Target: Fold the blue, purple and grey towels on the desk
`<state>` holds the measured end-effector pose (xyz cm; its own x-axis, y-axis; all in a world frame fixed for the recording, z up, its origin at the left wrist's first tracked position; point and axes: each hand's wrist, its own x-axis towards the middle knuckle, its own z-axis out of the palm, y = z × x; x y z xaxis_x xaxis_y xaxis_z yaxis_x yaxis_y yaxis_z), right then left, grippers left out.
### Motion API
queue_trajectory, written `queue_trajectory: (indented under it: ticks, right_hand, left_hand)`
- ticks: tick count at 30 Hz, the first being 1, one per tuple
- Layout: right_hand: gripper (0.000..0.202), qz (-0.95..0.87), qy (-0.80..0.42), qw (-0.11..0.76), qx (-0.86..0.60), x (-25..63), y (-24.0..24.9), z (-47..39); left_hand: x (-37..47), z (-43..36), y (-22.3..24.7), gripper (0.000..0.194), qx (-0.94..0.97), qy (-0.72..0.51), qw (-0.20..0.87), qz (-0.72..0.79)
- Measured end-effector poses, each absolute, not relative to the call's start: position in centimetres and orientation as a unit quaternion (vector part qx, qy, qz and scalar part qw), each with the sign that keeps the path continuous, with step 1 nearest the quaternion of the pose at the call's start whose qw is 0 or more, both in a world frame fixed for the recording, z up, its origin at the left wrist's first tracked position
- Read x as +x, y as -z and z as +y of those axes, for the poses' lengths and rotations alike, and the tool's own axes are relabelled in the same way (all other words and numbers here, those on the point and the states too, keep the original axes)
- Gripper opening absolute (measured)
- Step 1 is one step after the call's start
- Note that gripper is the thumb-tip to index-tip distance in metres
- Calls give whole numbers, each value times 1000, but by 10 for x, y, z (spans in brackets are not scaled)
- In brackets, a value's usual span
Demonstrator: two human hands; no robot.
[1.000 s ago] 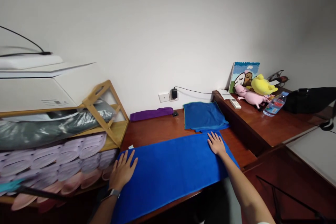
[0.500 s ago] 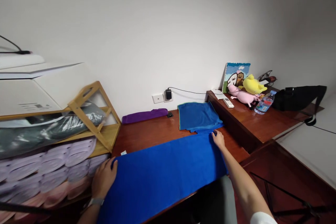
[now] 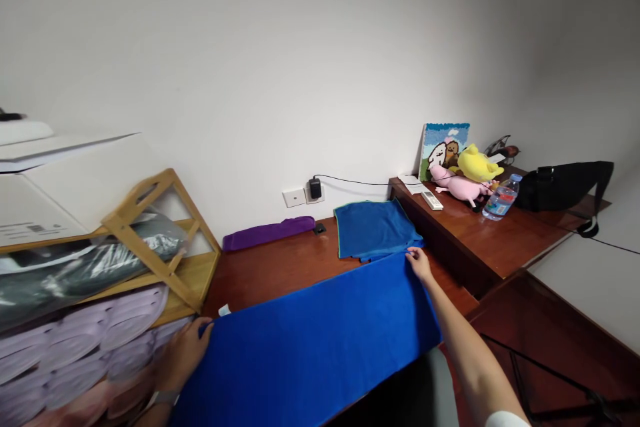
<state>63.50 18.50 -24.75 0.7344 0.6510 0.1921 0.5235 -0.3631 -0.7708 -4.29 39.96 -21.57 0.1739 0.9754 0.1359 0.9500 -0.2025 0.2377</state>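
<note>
A long blue towel [image 3: 320, 333] lies spread across the desk in front of me, a white tag [image 3: 224, 310] at its far left edge. My left hand [image 3: 186, 350], with a band on the wrist, pinches its far left corner. At the far right corner, my right hand [image 3: 419, 263] has thumb and fingers closed on the cloth. Just beyond that hand is a second, duller blue towel [image 3: 377, 230] with a green edge, folded flat. A folded purple cloth [image 3: 270, 233] rests along the wall.
On the left, a wooden rack [image 3: 195, 273] holds lilac slippers [image 3: 75, 333] and a white box [image 3: 75, 180]. A raised desk [image 3: 465, 233] on the right carries plush toys [image 3: 460, 187], a water bottle [image 3: 501, 199], a remote [image 3: 431, 200] and a black bag [image 3: 560, 185]. A charger [image 3: 315, 187] sits in the wall socket.
Both hands have closed on the far corners of the long blue towel. The view has shifted slightly, so the rack and purple cloth sit lower and further left.
</note>
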Motion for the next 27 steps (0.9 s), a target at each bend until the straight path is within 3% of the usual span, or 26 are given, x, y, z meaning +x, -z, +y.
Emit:
queue_trajectory:
  ticks: [7, 12, 17, 20, 23, 27]
  right_hand:
    - [49, -322, -4, 389, -863, 591, 243, 185]
    - [40, -518, 20, 279, -809, 525, 229, 179]
    - [55, -667, -49, 239, -704, 424, 232, 168]
    - [66, -700, -89, 215, -675, 386, 238, 159]
    - [66, -687, -101, 182, -696, 394, 238, 150]
    - [63, -628, -98, 119, -762, 460, 231, 134]
  left_hand:
    - [-17, 372, 222, 54, 775, -182, -89, 598]
    - [3, 339, 243, 65, 830, -174, -42, 528]
    - [11, 293, 269, 76, 831, -174, -34, 528]
    - [-6, 262, 277, 70, 846, -135, -53, 512]
    - [-36, 241, 280, 58, 859, -96, -74, 497]
    - [-60, 232, 281, 59, 867, -64, -94, 486]
